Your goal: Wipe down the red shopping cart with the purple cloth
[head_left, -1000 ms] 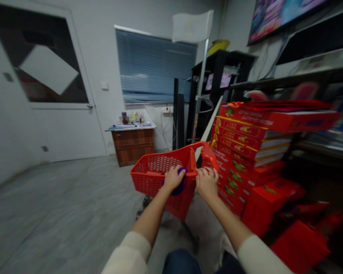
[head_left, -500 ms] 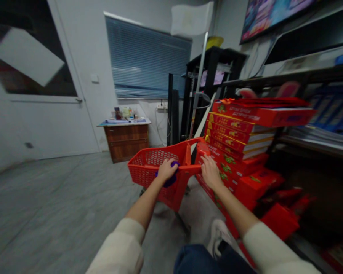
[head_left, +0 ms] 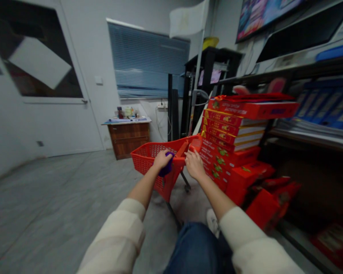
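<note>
Your left hand (head_left: 161, 159) has its fingers closed on a purple cloth (head_left: 166, 168) at the near side of the cart (head_left: 144, 162); your right hand (head_left: 194, 164) is at its handle end, grip unclear. Right of the cart, red boxes (head_left: 221, 142) bear blurred, unreadable white lettering.

Open floor (head_left: 65, 198) left of red cart (head_left: 141, 163), stacked red boxes (head_left: 231, 140) crowding its right, wooden cabinet (head_left: 130, 141) beyond

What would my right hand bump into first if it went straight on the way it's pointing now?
Most likely the red shopping cart, near its handle. Your right hand appears right up against it, though depth is unclear, so it may already be touching.
</note>
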A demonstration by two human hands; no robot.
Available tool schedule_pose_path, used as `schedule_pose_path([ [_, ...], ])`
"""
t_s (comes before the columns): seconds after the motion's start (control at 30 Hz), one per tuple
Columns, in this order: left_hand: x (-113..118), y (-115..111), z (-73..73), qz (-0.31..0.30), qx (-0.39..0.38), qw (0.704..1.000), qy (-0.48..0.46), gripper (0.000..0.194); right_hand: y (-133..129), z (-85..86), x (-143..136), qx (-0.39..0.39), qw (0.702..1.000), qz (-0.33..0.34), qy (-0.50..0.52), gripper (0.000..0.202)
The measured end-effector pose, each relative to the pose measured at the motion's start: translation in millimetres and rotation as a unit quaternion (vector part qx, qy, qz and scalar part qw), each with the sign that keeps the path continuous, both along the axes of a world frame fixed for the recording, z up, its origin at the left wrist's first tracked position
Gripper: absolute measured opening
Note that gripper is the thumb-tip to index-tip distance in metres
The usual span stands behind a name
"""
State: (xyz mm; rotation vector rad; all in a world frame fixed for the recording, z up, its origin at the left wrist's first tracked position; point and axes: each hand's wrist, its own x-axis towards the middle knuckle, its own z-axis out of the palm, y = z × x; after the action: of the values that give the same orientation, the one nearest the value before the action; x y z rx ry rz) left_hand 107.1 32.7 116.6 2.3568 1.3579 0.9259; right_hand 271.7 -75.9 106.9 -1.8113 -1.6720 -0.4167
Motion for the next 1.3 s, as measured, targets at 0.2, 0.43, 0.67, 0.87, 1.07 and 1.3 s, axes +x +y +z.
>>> schedule_pose_path([
  [0.2,7.1,-26.1,10.6,-0.050,0.033,0.998,0.000,0.029,-3.7,-0.7,-18.7,0.011,1.000,-0.018,0.011,0.046],
  [0.43,-5.5,-29.1,12.6,-0.078,0.043,0.996,-0.016,0.026,-12.7,-1.5,-37.1,-0.009,1.000,-0.016,-0.009,0.050],
  [0.67,-39.8,-13.9,7.9,-0.058,0.043,0.997,-0.035,0.025,-17.8,-0.2,-69.1,-0.039,0.999,0.015,-0.024,0.049],
  [0.87,-64.4,-0.3,3.2,-0.048,0.049,0.996,-0.050,0.023,-21.9,8.9,-70.3,-0.044,0.991,0.125,-0.034,0.051],
  [1.07,-82.4,12.2,-2.8,-0.070,0.054,0.993,-0.077,0.021,0.4,22.7,-24.5,-0.002,0.999,-0.016,-0.032,0.052],
  [1.3,-90.2,-33.8,22.7,-0.078,0.056,0.995,-0.030,0.025,20.6,4.1,-11.8,-0.047,0.996,-0.052,-0.056,0.051],
])
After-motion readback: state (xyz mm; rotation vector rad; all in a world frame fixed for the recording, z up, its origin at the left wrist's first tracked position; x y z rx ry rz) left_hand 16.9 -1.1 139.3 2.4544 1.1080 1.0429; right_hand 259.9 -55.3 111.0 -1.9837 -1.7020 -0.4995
